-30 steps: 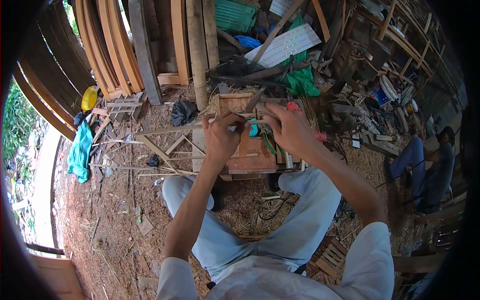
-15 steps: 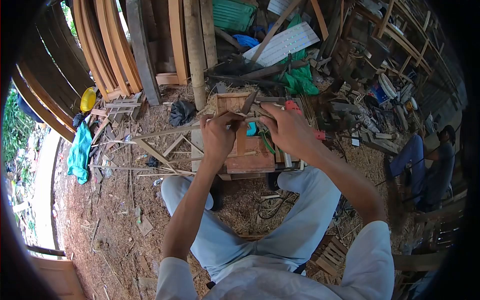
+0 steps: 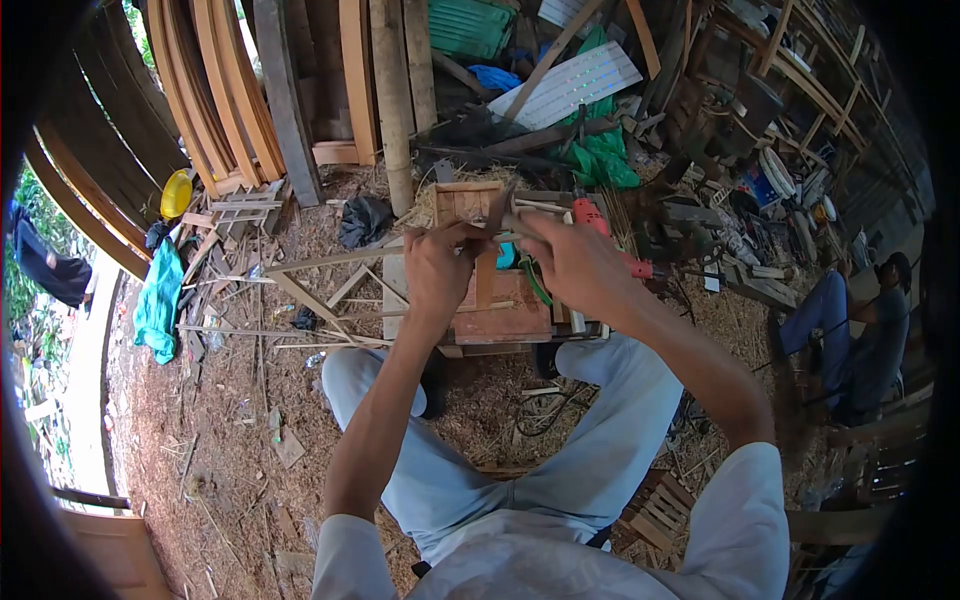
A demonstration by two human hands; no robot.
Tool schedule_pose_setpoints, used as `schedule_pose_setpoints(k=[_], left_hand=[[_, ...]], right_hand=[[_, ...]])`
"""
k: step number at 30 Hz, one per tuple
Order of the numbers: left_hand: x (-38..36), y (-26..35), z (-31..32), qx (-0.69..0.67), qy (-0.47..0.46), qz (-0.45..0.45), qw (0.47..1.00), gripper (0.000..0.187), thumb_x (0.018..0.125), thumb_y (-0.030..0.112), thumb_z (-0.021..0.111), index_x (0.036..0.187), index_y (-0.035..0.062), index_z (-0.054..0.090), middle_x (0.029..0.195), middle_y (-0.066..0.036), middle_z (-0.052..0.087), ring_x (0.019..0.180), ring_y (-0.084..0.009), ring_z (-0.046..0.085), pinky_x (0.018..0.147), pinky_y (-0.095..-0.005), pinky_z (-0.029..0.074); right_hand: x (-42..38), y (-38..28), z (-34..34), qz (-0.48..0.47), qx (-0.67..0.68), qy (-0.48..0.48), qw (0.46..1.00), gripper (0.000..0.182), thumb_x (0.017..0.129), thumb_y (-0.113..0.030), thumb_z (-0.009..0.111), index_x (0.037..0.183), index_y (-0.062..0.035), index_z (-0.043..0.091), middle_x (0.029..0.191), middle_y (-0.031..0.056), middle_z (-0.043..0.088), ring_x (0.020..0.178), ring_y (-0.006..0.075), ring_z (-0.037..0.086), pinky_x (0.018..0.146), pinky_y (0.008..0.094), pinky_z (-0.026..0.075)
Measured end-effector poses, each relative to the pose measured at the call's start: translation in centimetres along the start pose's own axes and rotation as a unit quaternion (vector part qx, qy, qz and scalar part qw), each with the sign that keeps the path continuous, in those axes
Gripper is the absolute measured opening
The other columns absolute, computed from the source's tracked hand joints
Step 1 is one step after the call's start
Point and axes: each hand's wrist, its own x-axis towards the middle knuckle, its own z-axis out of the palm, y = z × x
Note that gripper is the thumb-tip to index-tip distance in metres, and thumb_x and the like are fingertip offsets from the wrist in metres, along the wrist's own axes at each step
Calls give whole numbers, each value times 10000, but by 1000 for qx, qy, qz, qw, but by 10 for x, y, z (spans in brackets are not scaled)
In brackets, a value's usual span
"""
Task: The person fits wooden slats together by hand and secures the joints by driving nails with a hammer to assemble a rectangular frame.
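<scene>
Sawdust litters the floor point(image 3: 230, 440) around the low bench point(image 3: 503, 325); both hands point(image 3: 437, 270) point(image 3: 565, 255) pinch a thin wooden strip point(image 3: 350, 258). No writing is legible from here.

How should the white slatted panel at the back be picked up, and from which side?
Probably grip the right-hand end of the white slatted panel, coming from the right: it is broad and flat, that end looks uncovered, and a wooden stick crosses nearer the left end.
</scene>
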Motion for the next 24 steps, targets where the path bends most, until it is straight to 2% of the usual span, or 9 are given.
schedule_pose_setpoints(k=[3, 5, 6, 8, 12, 15, 18, 20, 24], left_hand=[[1, -3, 2, -44, 3, -12, 999, 121, 720, 56, 783, 838, 41, 760, 772, -127, 715, 684, -252, 691, 668, -336, 520], [2, 0, 1, -53, -6, -22, 998, 122, 719, 49, 780, 839, 40, 760, 769, -133, 714, 684, -255, 692, 670, -336, 523], [1, 2, -1, -59, -16, -33, 998, 123, 719, 42, 777, 841, 39, 760, 766, -138, 713, 684, -257, 693, 672, -337, 526], [0, 2, -2, -41, -10, -21, 999, 120, 718, 39, 778, 837, 34, 758, 758, -140, 712, 684, -251, 696, 657, -334, 527], [3, -3, 2, -80, -4, 8, 997, 111, 716, 30, 782, 822, 13, 752, 744, -143, 710, 674, -243, 701, 617, -323, 525], [4, -10, 4, -43, 13, 47, 998, 108, 716, 35, 780, 815, 3, 748, 734, -138, 709, 654, -244, 698, 600, -326, 521], [2, 0, 1, -69, -3, -16, 997, 95, 720, 22, 759, 814, 19, 753, 735, -135, 709, 658, -255, 693, 624, -333, 525], [-1, 1, 0, -58, 2, -7, 998, 97, 719, 26, 761, 816, 27, 755, 733, -132, 709, 662, -257, 690, 639, -339, 526], [0, 2, 0, -45, 6, -3, 999, 106, 718, 27, 762, 821, 47, 761, 740, -130, 711, 678, -270, 685, 679, -351, 529]], right_hand=[[1, 5, 1, -9, -39, -35, 999, 317, 977, -207, 566, 1249, -45, 570, 802, 230, 641, 740, 407, 633, 636, 482, 451], [2, 10, 4, -58, 22, 73, 995, 308, 974, -216, 565, 1241, -64, 570, 842, 230, 649, 752, 419, 627, 642, 496, 453], [2, 10, 4, -59, 23, 71, 995, 308, 974, -216, 565, 1241, -64, 570, 842, 230, 649, 752, 419, 627, 642, 496, 453], [0, 9, 6, -43, -61, -14, 997, 280, 966, -182, 571, 1216, -58, 572, 855, 223, 654, 742, 423, 619, 633, 487, 451], [0, -1, -6, 1, 9, 4, 1000, 254, 965, -197, 547, 1180, -63, 567, 788, 235, 657, 767, 417, 652, 644, 531, 466], [-2, 8, 8, -42, -32, -13, 999, 261, 966, -187, 544, 1190, -58, 569, 799, 246, 658, 771, 415, 652, 645, 528, 471], [1, 9, 5, -48, 18, 46, 998, 242, 964, -191, 546, 1164, -58, 575, 795, 245, 657, 772, 419, 651, 648, 532, 470], [1, 13, 13, -33, -38, -3, 999, 261, 960, -177, 576, 1191, -57, 583, 842, 213, 653, 728, 421, 614, 597, 486, 445], [2, 3, -1, -27, 34, 70, 997, 266, 953, -183, 583, 1192, -67, 585, 829, 214, 650, 748, 430, 615, 612, 516, 438]])
